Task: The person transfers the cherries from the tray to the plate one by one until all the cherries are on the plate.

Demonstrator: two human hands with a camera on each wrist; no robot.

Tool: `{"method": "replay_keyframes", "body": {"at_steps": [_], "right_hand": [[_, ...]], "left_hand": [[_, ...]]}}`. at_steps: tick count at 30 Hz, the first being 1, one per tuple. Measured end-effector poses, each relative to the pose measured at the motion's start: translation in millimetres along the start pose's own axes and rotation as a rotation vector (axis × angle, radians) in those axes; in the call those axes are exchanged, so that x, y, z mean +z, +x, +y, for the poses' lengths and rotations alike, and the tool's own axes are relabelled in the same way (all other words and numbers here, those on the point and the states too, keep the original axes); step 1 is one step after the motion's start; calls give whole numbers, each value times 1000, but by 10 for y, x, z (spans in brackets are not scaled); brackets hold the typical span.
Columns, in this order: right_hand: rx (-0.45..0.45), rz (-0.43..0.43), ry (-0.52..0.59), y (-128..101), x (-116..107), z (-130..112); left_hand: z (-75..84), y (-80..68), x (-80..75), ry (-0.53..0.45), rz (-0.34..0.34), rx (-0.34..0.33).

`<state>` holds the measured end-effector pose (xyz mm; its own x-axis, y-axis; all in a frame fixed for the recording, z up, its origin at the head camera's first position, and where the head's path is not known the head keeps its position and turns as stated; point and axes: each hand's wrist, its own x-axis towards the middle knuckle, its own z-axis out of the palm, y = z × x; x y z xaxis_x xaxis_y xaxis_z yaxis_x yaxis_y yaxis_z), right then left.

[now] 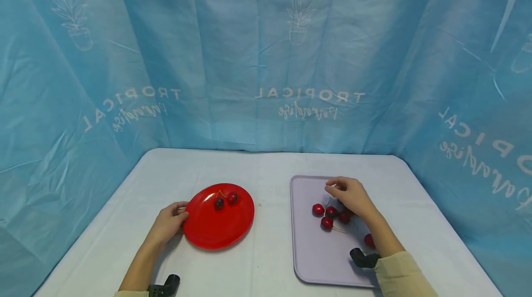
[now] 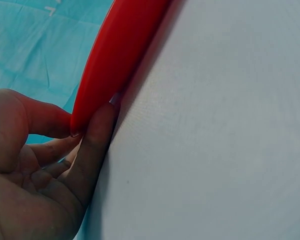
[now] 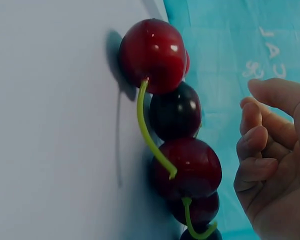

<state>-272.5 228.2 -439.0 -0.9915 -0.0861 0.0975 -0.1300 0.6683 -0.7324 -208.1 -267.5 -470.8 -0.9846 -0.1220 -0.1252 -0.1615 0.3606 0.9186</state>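
Note:
A red plate (image 1: pixel 208 232) lies left of centre with two dark cherries (image 1: pixel 219 203) on it. My left hand (image 1: pixel 182 214) grips its left rim. In the left wrist view the thumb is on top of the plate's rim (image 2: pixel 115 55) and a finger is underneath, the left hand (image 2: pixel 82 129) pinching the edge. A lavender tray (image 1: pixel 307 255) on the right holds several red cherries (image 1: pixel 327 223). My right hand (image 1: pixel 333 190) hovers just behind them, fingers loosely curled and holding nothing. In the right wrist view the cherries (image 3: pixel 152 55) with green stems stand in a row left of the right hand (image 3: pixel 255 112).
The white table (image 1: pixel 270 167) is walled by a blue curtain (image 1: pixel 266 57) at the back and on both sides. One more cherry (image 1: pixel 369 240) lies on the tray by my right forearm.

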Motion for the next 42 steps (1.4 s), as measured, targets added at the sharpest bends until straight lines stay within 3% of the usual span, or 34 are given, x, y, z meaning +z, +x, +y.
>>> {"method": "replay_keyframes", "body": {"at_steps": [18, 32, 42], "right_hand": [[6, -1, -34, -4, -82, 157], [-35, -56, -87, -20, -82, 189], [-34, -99, -138, -16, -61, 159]], "left_hand": [[35, 3, -3, -2, 1, 20], [91, -32, 3, 5, 1, 12], [39, -22, 16, 9, 13, 5]]}}
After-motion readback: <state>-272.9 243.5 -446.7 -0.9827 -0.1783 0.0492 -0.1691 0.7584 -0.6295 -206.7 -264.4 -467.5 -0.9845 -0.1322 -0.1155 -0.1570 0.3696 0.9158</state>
